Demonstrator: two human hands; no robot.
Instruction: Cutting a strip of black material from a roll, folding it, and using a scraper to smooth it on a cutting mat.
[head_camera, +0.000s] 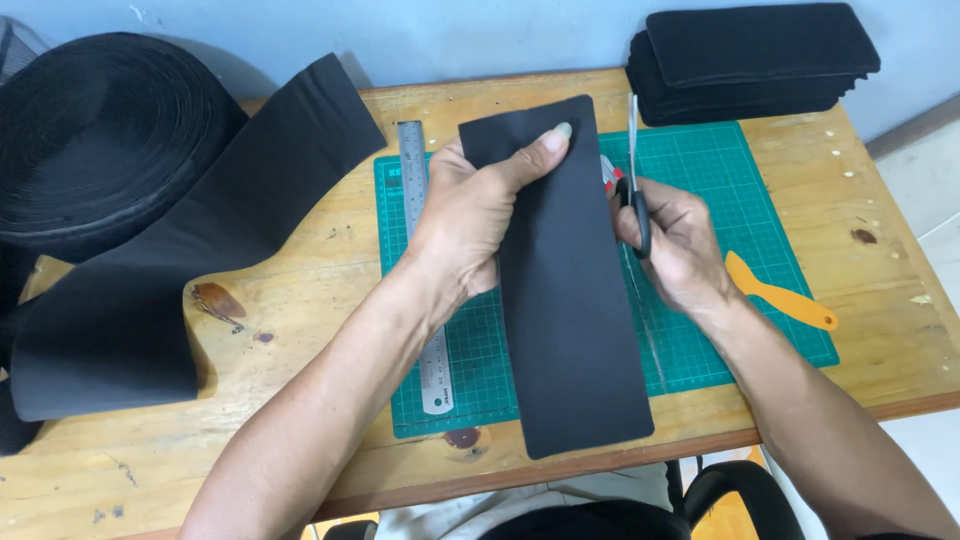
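Scissors (634, 170) sit in my right hand (672, 240) grip, blades up beside the black fabric strip (570, 300) pinched in my left hand (470, 215) above the green cutting mat (740, 200) on the desk (300, 330).

I count two hands: my left hand (470, 215) and my right hand (672, 240). There is one cut black strip (570, 300), one pair of scissors (634, 175), one steel ruler (425, 270), one green cutting mat (720, 200), one orange scraper (780, 293), one big black roll (95, 130), one stack of cut black pieces (750, 60), and one bench (300, 400).
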